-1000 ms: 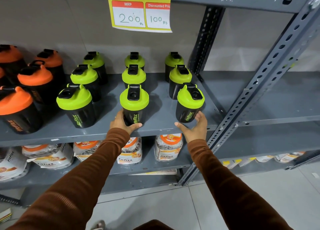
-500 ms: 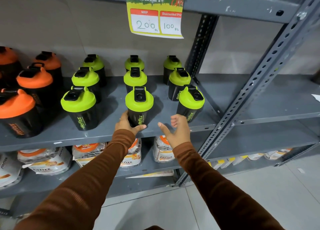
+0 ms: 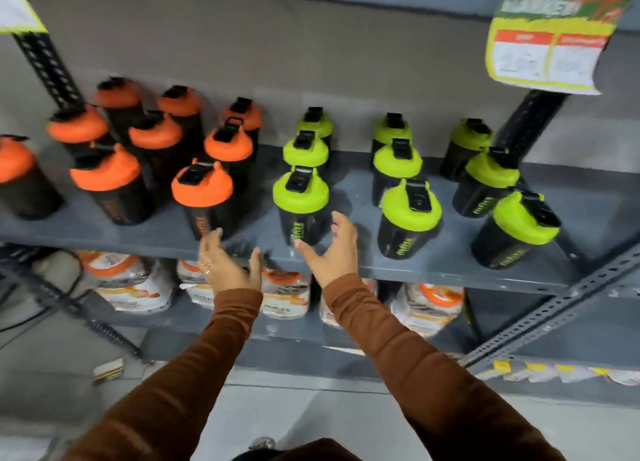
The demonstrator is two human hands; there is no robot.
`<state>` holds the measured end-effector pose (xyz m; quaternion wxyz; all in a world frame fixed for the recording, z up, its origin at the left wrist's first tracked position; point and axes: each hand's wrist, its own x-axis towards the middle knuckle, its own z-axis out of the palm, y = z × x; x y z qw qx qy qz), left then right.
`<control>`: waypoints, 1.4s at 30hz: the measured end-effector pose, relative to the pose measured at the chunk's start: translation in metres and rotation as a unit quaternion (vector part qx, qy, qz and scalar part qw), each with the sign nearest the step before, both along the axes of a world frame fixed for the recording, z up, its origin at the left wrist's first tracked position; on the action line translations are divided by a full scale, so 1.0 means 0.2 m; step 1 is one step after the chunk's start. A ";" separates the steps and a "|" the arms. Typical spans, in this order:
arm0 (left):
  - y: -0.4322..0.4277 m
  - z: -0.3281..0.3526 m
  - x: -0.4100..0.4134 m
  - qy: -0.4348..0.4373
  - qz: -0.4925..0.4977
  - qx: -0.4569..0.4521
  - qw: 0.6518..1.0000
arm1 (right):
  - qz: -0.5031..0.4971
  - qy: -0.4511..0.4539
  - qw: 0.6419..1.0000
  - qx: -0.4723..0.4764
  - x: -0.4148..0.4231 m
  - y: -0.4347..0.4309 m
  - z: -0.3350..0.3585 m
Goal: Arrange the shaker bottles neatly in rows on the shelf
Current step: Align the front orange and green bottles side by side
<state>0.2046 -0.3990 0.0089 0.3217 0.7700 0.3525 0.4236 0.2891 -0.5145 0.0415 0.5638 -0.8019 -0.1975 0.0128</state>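
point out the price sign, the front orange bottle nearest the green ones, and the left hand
price sign (image 3: 550, 44), head view, on its white price boxes
front orange bottle (image 3: 202, 186), head view, on its orange lid
left hand (image 3: 227, 268), head view, on the back of the hand

both arms extended forward, left hand (image 3: 228, 266) and right hand (image 3: 332, 249) spread, palms facing inward

Left hand (image 3: 230, 270) and right hand (image 3: 330, 252) spread, empty, before shelf (image 3: 433, 273); green-lidded bottle (image 3: 300, 206) between them
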 end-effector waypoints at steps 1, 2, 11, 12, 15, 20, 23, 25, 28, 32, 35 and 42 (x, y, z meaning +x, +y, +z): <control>0.07 0.02 -0.02 0.001 0.007 -0.025 1.000 | -0.012 0.023 1.000 0.004 0.00 0.05 0.00; 0.13 0.03 -0.03 0.008 0.009 -0.053 0.999 | -0.021 0.042 0.999 0.011 0.00 0.10 0.00; 0.52 0.07 0.01 0.061 -0.106 -0.161 0.979 | -0.095 0.085 0.992 -0.014 0.05 0.27 -0.03; 0.54 0.08 0.01 0.081 -0.112 -0.162 0.977 | -0.102 0.082 0.991 -0.026 0.06 0.27 -0.03; 0.57 0.07 0.02 0.110 -0.124 -0.170 0.971 | -0.117 0.072 0.990 -0.044 0.06 0.26 -0.03; 0.58 0.06 0.03 0.122 -0.124 -0.179 0.968 | -0.122 0.065 0.989 -0.045 0.05 0.25 -0.02; 0.56 0.08 0.03 0.129 -0.120 -0.172 0.969 | -0.117 0.067 0.990 -0.049 0.05 0.24 -0.02; 0.56 0.09 0.02 0.137 -0.126 -0.174 0.967 | -0.113 0.069 0.990 -0.053 0.06 0.24 -0.03; 0.58 0.09 0.01 0.162 -0.147 -0.172 0.961 | -0.099 0.069 0.991 -0.059 0.05 0.24 -0.04; 0.59 0.11 0.00 0.190 -0.150 -0.175 0.954 | -0.077 0.080 0.991 -0.080 0.06 0.22 -0.05; 0.58 0.12 -0.01 0.192 -0.149 -0.177 0.954 | -0.070 0.089 0.989 -0.099 0.08 0.20 -0.05; 0.59 0.13 -0.02 0.203 -0.155 -0.186 0.949 | -0.069 0.099 0.987 -0.105 0.08 0.18 -0.05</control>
